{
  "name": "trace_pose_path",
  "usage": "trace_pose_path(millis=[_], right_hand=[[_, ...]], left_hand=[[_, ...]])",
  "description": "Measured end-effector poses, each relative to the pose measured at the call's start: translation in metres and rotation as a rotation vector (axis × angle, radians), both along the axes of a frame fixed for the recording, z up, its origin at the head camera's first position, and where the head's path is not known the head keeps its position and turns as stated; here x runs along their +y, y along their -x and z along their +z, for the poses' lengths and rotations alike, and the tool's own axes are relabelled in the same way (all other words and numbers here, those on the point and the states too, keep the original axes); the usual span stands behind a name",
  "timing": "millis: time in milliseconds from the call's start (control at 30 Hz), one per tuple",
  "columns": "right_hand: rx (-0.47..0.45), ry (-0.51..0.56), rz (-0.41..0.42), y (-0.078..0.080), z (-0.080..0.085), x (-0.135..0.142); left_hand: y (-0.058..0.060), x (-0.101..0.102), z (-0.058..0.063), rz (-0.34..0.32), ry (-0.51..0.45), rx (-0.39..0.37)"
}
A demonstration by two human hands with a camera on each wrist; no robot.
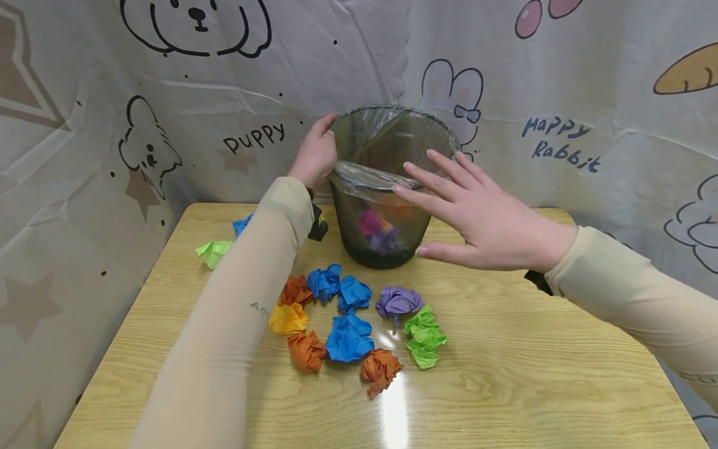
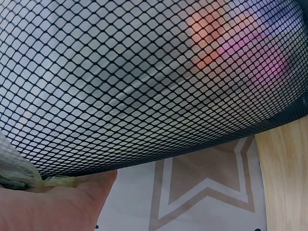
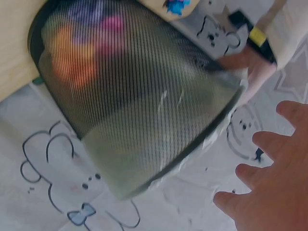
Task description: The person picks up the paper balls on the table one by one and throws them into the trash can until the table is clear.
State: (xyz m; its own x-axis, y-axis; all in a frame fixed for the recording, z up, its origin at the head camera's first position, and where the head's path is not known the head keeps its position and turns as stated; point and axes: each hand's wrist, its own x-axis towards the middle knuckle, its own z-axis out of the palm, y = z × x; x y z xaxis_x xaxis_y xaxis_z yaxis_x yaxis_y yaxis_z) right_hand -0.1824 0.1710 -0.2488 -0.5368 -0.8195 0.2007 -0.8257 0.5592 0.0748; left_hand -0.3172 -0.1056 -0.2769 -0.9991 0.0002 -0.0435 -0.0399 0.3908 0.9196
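A black mesh wastebasket (image 1: pixel 381 231) lined with a clear plastic bag (image 1: pixel 370 176) stands at the back of the table. My left hand (image 1: pixel 316 153) grips its rim on the left side, fingers curled over the edge and bag. Through the mesh show crumpled paper balls in pink, purple and orange (image 3: pixel 72 62). My right hand (image 1: pixel 477 212) is held up at the basket's right front, fingers spread and straight, with nothing in it; in the right wrist view its fingers (image 3: pixel 269 144) stand apart from the rim.
In front of the basket lie several crumpled paper balls: blue (image 1: pixel 349 337), purple (image 1: pixel 399 302), green (image 1: pixel 425 337), orange (image 1: pixel 381 370) and yellow (image 1: pixel 288 318). A light green ball (image 1: pixel 214 252) sits farther left, beside another blue one. A printed curtain (image 1: pixel 348 68) hangs behind the wooden table (image 1: pixel 505 374).
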Motion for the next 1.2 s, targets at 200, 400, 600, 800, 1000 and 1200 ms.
trace_pose_path(millis=[200,400,600,800,1000,1200], right_hand=[[-0.02,-0.01,0.077,-0.022,-0.018,-0.001],[-0.105,-0.044,0.087,-0.033,-0.039,0.0],[-0.229,-0.062,0.108,-0.039,-0.075,0.003],[-0.363,-0.096,0.133,-0.045,-0.118,0.007],[-0.407,-0.112,0.125,-0.052,-0.153,0.01],[-0.421,-0.107,0.117,-0.057,-0.172,0.012]], left_hand=[[0.0,0.0,-0.002,-0.007,-0.024,0.012],[0.001,-0.001,0.0,-0.004,-0.017,0.005],[0.001,0.0,0.0,0.003,-0.024,-0.013],[0.0,0.0,0.002,0.007,-0.035,-0.022],[0.0,-0.001,0.001,0.001,-0.055,-0.035],[0.0,-0.001,0.0,-0.002,-0.062,-0.037]])
